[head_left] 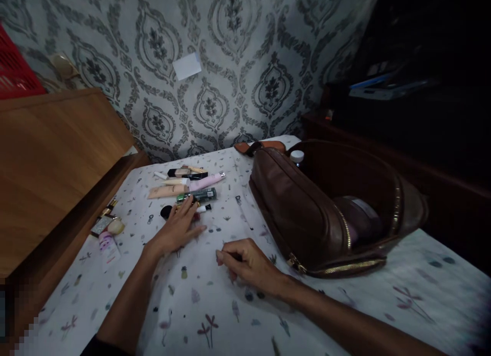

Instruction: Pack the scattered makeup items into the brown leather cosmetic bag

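Left of frame centre, left hand (179,230) is spread, reaching onto green container (206,194). Mid-frame, right hand (249,266) is curled; can't tell if pinching anything. Unzipped brown bag (293,213) sits right.

Toward the cloth's (226,340) far left corner, clustered tubes (207,181); nearer, along the left edge, another tube (109,249) just before a box (101,225). Toward the right edge, a bag (291,207), a container (358,218) inside; behind the far edge, a wall (238,74).
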